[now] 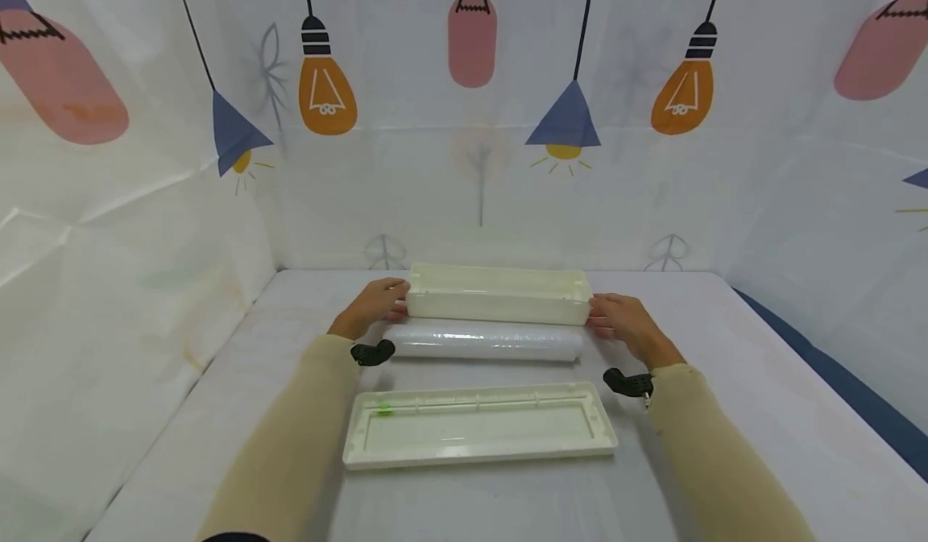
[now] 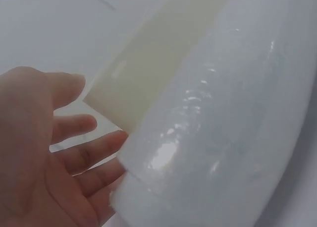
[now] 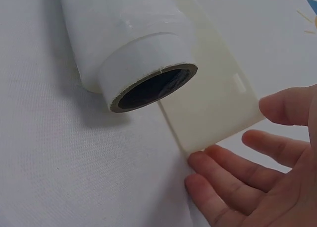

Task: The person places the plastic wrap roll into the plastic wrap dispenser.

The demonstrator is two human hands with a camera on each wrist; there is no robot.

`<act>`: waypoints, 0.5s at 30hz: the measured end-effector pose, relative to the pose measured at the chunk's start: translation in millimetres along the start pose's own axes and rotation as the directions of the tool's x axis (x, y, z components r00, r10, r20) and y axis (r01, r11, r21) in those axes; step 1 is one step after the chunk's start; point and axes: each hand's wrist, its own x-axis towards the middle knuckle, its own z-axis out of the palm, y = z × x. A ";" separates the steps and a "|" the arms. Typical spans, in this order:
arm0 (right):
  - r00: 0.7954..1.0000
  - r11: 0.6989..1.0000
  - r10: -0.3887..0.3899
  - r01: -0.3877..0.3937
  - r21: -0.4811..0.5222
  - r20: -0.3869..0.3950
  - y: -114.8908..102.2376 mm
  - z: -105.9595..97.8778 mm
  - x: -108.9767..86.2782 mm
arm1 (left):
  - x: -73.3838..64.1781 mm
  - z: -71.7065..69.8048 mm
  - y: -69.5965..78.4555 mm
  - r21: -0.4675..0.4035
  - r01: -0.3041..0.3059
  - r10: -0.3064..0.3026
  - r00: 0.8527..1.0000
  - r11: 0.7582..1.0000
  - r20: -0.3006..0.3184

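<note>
Head view showed a long, cream plastic box [image 1: 499, 308], rectangular and open-topped, at the far middle of the white table [image 1: 750, 349]. The left hand [image 1: 373, 307] was at its left end and the right hand [image 1: 627, 324] at its right, each grip apart, fingers loosely spread, fingertips against the ends. Just nearer lay a glossy, film-wrapped roll [image 1: 486, 341] with a hollow core [image 3: 153, 90]; nearest, a shallow, raised-rimmed tray [image 1: 478, 456] bore a green smudge [image 1: 384, 409].
</note>
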 end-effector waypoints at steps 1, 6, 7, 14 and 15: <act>1.000 1.000 -0.001 0.001 -0.005 -0.002 -0.1 0.4 -0.2 | 0.2 0.4 0.4 -0.002 0.001 -0.001 1.000 1.000 -0.005; 1.000 1.000 0.013 -0.014 -0.010 -0.020 -0.6 1.8 -0.3 | 0.1 2.8 1.6 -0.044 0.011 -0.012 1.000 0.999 -0.015; 1.000 1.000 0.012 -0.012 -0.011 -0.020 -0.6 1.9 -0.2 | 0.2 3.4 1.8 -0.053 0.017 -0.018 1.000 0.998 -0.017; 1.000 1.000 -0.002 0.001 -0.012 -0.021 1.1 2.5 3.0 | -2.3 4.6 4.3 -0.080 0.025 -0.028 0.999 0.996 -0.031; 1.000 1.000 -0.004 0.004 -0.015 -0.023 1.1 2.4 3.1 | -3.0 4.4 4.7 -0.078 0.019 -0.022 0.999 0.997 -0.032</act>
